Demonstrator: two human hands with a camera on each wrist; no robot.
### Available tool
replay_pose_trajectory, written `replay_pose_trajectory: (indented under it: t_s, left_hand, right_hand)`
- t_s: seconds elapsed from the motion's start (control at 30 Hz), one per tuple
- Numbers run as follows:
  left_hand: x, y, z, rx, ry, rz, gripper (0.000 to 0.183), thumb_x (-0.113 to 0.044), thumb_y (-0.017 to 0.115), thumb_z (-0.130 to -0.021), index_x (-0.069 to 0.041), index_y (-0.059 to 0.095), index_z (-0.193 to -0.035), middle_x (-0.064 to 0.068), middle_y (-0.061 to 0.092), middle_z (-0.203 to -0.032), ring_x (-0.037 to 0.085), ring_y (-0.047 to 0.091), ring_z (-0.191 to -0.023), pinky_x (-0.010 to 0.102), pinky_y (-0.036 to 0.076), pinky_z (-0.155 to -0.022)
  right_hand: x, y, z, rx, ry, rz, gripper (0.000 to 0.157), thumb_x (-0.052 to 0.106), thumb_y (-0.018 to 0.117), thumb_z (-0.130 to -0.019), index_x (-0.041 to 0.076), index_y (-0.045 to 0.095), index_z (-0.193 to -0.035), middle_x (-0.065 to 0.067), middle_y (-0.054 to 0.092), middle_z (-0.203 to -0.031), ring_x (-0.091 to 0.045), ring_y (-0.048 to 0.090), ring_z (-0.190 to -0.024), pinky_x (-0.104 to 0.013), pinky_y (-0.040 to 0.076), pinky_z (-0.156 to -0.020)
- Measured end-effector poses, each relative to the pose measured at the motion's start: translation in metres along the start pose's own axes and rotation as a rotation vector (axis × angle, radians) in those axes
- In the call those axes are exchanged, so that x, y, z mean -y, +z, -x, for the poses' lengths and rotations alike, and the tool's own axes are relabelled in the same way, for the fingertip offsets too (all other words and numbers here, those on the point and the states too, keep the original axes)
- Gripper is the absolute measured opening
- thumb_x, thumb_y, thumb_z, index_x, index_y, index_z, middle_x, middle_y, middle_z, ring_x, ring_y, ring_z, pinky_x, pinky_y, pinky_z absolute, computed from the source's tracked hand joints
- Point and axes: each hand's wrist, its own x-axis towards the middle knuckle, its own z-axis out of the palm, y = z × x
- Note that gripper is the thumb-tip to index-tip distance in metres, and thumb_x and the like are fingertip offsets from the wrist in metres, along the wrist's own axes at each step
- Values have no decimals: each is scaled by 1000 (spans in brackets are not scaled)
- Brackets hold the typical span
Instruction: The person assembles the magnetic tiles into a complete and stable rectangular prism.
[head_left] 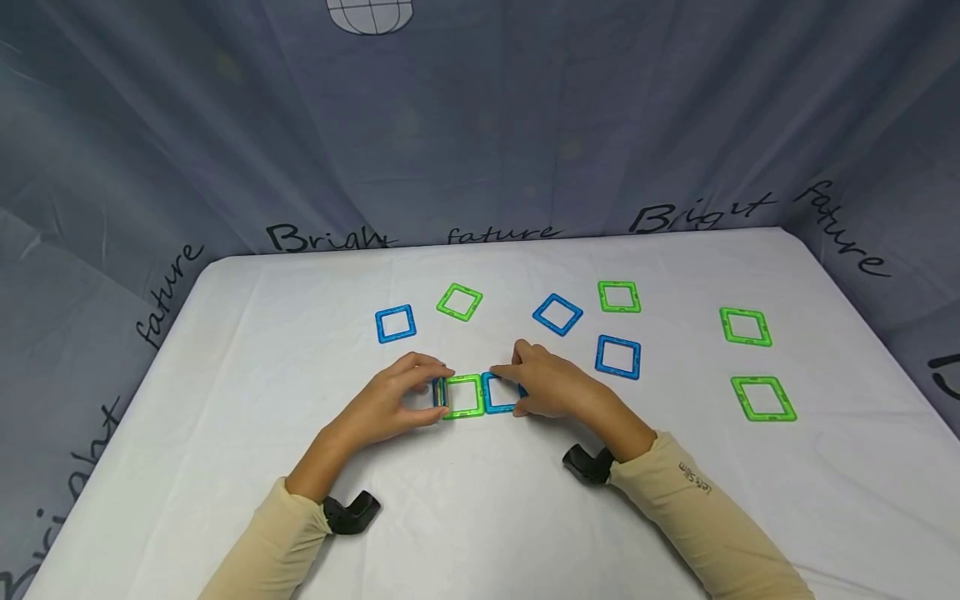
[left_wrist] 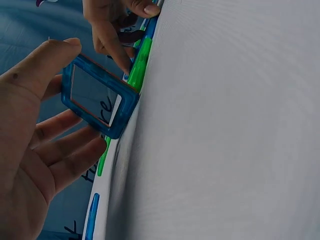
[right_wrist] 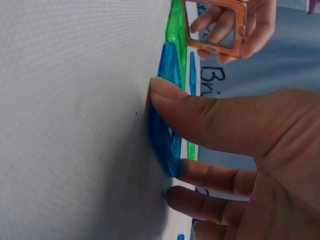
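On the white table my left hand grips an upright square magnetic tile between thumb and fingers. Its near face is a blue frame in the left wrist view; an orange frame faces the right wrist view, so at least two tiles stand together. They stand at the left edge of a flat green tile. To the right of that green tile lies a flat blue tile, edge against it. My right hand pinches this blue tile by opposite edges, thumb on the near side, hiding its right part.
Behind my hands lie loose blue tiles and green tiles. Two more green tiles, one a bit nearer, lie far right. Grey curtain borders the table. Black mounts sit at both wrists.
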Motion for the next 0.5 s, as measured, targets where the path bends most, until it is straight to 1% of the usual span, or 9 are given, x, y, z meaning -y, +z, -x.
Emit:
replay_pose_trajectory:
  t_s: [0.1,0.27,0.37,0.5]
  left_hand:
    - [2,1,-1,0,11,51,42,-16,74,-75,-5,60,-114,4,53,-115,20,57,-103,28,54,-83]
    - [6,2,1,2,20,96,44,-12,75,-74,-3,59,-114,6,52,-117,20,53,-109,28,52,-88]
    - [9,1,5,10,-1,105,48,-10,76,-72,-3,57,-116,6,51,-119,20,52,-111,27,51,-90]
    - [13,1,8,23,-48,135,52,-10,77,-72,-4,54,-118,5,51,-121,20,53,-113,27,50,-92]
  right_hand:
    - [0,0,0,3,0,4,58,21,75,-75,17,54,-129,-8,49,-103,-17,45,-86,-27,47,-68]
    - [0,0,0,9,6,-1,58,21,75,-76,18,53,-130,-8,49,-103,-17,45,-86,-27,46,-69]
    - [1,0,-1,13,8,-11,59,21,75,-76,18,53,-130,-8,49,-105,-17,44,-87,-27,47,-70]
    - [1,0,0,14,21,-25,59,20,75,-75,18,53,-130,-8,49,-105,-17,44,-87,-26,46,-69]
